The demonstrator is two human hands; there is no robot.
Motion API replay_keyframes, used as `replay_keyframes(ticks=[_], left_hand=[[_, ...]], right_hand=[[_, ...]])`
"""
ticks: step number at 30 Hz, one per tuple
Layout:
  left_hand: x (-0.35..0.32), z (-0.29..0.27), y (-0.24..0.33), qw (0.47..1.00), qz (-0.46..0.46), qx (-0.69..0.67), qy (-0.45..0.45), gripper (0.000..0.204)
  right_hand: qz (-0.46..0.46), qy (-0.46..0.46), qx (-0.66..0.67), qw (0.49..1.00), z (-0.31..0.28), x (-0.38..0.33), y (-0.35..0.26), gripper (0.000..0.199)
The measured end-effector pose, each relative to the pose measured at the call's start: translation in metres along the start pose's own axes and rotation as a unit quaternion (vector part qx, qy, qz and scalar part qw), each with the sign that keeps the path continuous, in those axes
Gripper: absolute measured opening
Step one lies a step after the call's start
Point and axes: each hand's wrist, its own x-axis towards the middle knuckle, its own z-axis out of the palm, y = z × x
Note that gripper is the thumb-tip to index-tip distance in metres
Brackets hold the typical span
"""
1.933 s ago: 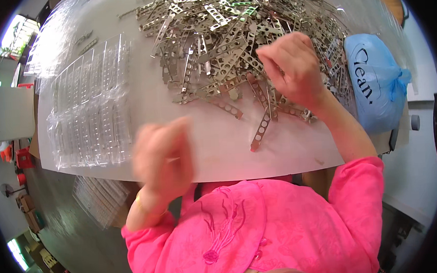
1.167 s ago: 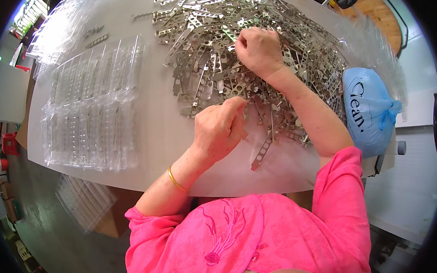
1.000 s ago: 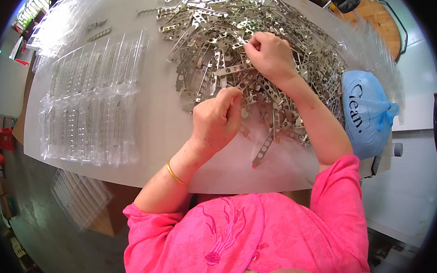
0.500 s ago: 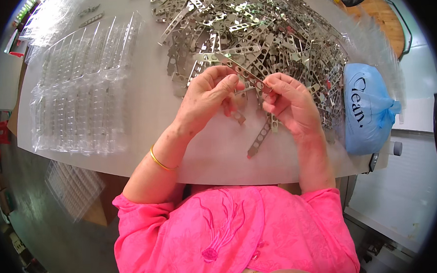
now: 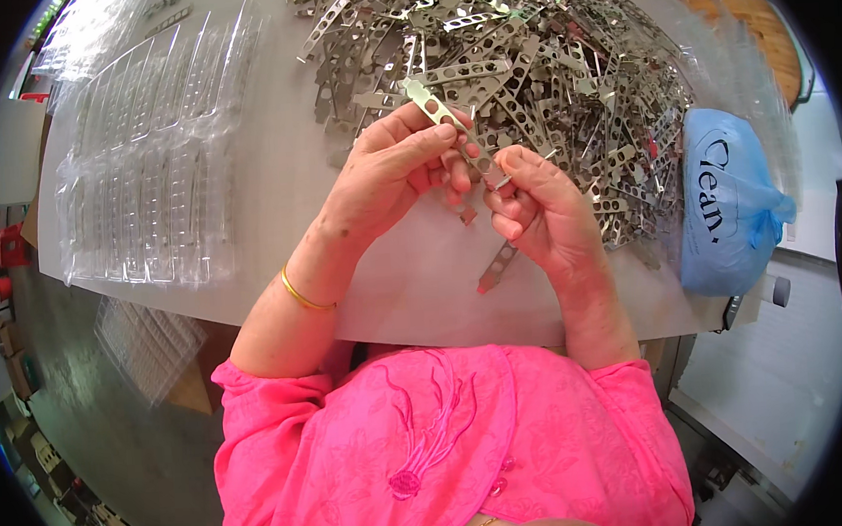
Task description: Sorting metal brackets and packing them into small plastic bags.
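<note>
Your right hand (image 5: 544,209) pinches a small metal piece; at its ten o'clock your left hand (image 5: 393,174) clamps a perforated metal strip (image 5: 444,121) (you're mid-fitting, I judge). Next, align them precisely. Beyond lies the strip pile (image 5: 534,67).

A single head-worn fisheye view is looking steeply down from above the person's chest, facing forward across the table (image 5: 248,224). It is sitting close: the left hand (image 5: 393,174) and right hand (image 5: 542,214) are filling the centre, with both forearms coming up from the lower edge. The far heap of metal strips (image 5: 524,58) is running to the top rim, the clear plastic trays (image 5: 149,163) are bending along the left, and the blue bag (image 5: 727,204) is curving at the right. Dark lens corners are ringing the picture.
</note>
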Motion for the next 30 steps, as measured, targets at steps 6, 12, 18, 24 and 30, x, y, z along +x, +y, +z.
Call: replay_keyframes(ticks=[6,12,18,24,30], left_hand=[[0.001,-0.007,-0.001,1.000,0.003,0.013,-0.013,0.020],[0.000,-0.006,0.000,1.000,-0.011,-0.006,-0.027,0.019],[0.002,-0.009,0.000,0.997,-0.021,-0.056,-0.051,0.017],[0.002,-0.011,-0.002,0.996,-0.015,-0.064,-0.065,0.015],[0.003,-0.012,-0.002,0.995,-0.021,-0.068,-0.075,0.015]], right_hand=[[-0.014,-0.076,0.036,0.996,0.005,-0.004,0.002,0.015],[-0.058,-0.090,-0.038,0.994,0.000,-0.004,0.007,0.020],[-0.047,-0.095,-0.030,0.994,0.000,-0.004,0.008,0.019],[-0.052,-0.096,-0.046,0.993,0.001,-0.002,0.013,0.020],[-0.037,-0.106,-0.032,0.993,-0.001,-0.003,0.009,0.016]])
